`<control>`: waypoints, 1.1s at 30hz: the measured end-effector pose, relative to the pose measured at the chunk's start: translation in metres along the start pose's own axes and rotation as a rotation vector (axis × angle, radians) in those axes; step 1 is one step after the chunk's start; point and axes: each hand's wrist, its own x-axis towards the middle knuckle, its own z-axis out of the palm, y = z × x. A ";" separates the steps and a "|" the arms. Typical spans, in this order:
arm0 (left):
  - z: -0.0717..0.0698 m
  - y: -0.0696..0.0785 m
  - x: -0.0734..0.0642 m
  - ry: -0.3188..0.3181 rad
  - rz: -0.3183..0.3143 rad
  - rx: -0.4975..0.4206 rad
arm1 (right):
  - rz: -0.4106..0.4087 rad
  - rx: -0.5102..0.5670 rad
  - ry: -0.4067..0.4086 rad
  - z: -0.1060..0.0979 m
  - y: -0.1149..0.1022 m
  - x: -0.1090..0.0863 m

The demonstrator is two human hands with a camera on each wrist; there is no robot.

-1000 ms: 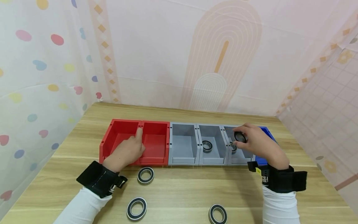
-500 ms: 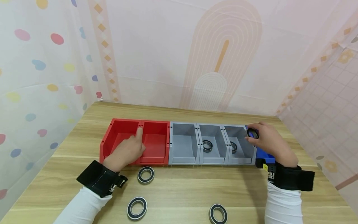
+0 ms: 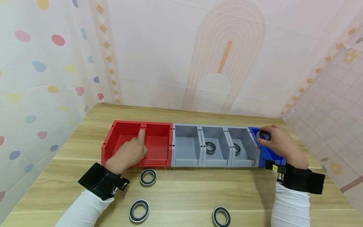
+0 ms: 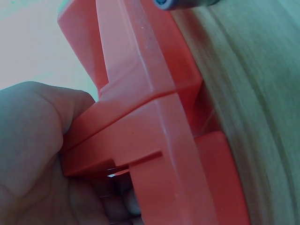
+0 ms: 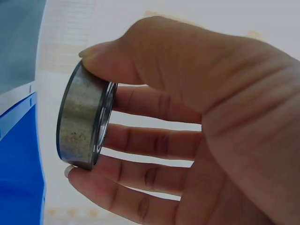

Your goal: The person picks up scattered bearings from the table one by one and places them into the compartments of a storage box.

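Between the thumb and fingers of my right hand (image 3: 280, 143) is a ball bearing (image 3: 264, 135), held up over the blue bin (image 3: 266, 154) at the row's right end. In the right wrist view the bearing (image 5: 80, 119) is tilted on edge, its steel outer ring showing. My left hand (image 3: 127, 154) grips the joined walls between the left red bin (image 3: 120, 126) and the right red bin (image 3: 156, 149). The left wrist view has its thumb and fingers on either side of those red walls (image 4: 136, 124).
Grey bins stand mid-row: the left grey bin (image 3: 186, 146), then two with one bearing (image 3: 210, 148) and another bearing (image 3: 237, 149) inside. On the wooden table in front lie three bearings: one bearing (image 3: 144, 182), a nearer bearing (image 3: 132, 214) and a right-hand bearing (image 3: 214, 221).
My right hand has carried the bearing rightward, from over the right grey bin to over the blue bin. My left hand has stayed in place.
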 end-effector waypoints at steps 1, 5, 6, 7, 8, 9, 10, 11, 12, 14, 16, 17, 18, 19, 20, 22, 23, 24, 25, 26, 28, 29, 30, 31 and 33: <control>0.000 0.000 0.000 0.002 0.001 0.001 | 0.002 0.001 -0.003 0.000 0.001 0.000; 0.000 0.000 0.000 -0.001 -0.008 0.001 | 0.014 0.007 -0.018 0.002 0.006 0.000; 0.001 0.000 0.001 -0.001 -0.009 0.000 | 0.014 0.008 -0.022 0.003 0.007 0.000; 0.001 0.000 0.001 -0.002 -0.010 0.000 | 0.015 0.008 -0.025 0.003 0.009 0.000; 0.001 -0.001 0.001 -0.002 -0.010 0.001 | 0.013 0.009 -0.029 0.004 0.010 0.001; 0.001 -0.001 0.001 -0.001 -0.008 0.001 | 0.011 0.009 -0.033 0.005 0.011 0.001; 0.001 -0.001 0.001 -0.002 -0.008 0.001 | 0.008 0.009 -0.036 0.005 0.012 0.001; 0.002 -0.001 0.001 -0.002 -0.007 0.001 | 0.006 0.009 -0.039 0.006 0.013 0.002; 0.002 -0.001 0.001 -0.003 -0.007 -0.001 | 0.004 0.009 -0.041 0.006 0.014 0.002; 0.002 -0.001 0.001 -0.007 -0.012 -0.006 | 0.004 0.011 -0.047 0.007 0.016 0.002; 0.002 -0.001 0.001 -0.014 -0.020 -0.012 | 0.001 0.010 -0.050 0.009 0.019 0.002; 0.002 -0.001 0.001 -0.016 -0.023 -0.013 | -0.001 0.009 -0.052 0.009 0.020 0.002; 0.001 -0.001 0.002 -0.019 -0.027 -0.016 | -0.003 0.009 -0.055 0.010 0.022 0.002; 0.001 -0.001 0.002 -0.022 -0.029 -0.018 | -0.005 0.009 -0.058 0.011 0.024 0.002; 0.001 -0.001 0.002 -0.024 -0.031 -0.018 | -0.007 0.009 -0.058 0.012 0.025 0.002; 0.001 -0.001 0.001 -0.026 -0.032 -0.020 | -0.007 0.011 -0.060 0.014 0.029 0.002; 0.001 -0.001 0.001 -0.027 -0.033 -0.020 | -0.004 0.014 -0.061 0.015 0.031 0.002; 0.001 -0.001 0.001 -0.028 -0.033 -0.023 | 0.002 0.019 -0.064 0.016 0.032 0.002; 0.001 0.000 0.001 -0.028 -0.033 -0.022 | 0.007 0.022 -0.066 0.016 0.034 0.002; 0.001 0.000 0.001 -0.028 -0.034 -0.023 | 0.015 0.028 -0.070 0.017 0.035 0.002; 0.000 0.000 0.001 -0.028 -0.033 -0.022 | 0.030 0.038 -0.084 0.018 0.039 0.002; 0.000 0.000 0.002 -0.028 -0.033 -0.021 | 0.039 0.044 -0.094 0.019 0.040 0.002; 0.000 0.000 0.002 -0.029 -0.033 -0.019 | 0.046 0.047 -0.103 0.020 0.041 0.003; 0.000 0.000 0.002 -0.028 -0.033 -0.017 | 0.049 0.048 -0.111 0.020 0.043 0.003; 0.000 0.000 0.002 -0.029 -0.033 -0.015 | 0.054 0.051 -0.125 0.022 0.045 0.003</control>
